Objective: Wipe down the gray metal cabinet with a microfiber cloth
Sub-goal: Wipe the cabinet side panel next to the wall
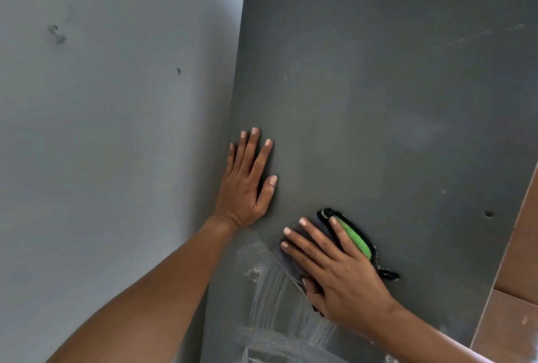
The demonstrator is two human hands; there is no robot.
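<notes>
Low in the frame, the cloth (353, 239) is pressed flat against the gray cabinet (378, 100) by the right hand (340, 272), fingers straight; most of it is hidden beneath. Above left, the left hand (247, 188) is laid flat, fingers spread.

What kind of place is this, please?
Probably an indoor room, maybe at home: a painted wall, brown floor tiles, and a gray metal cabinet standing against the wall.
</notes>
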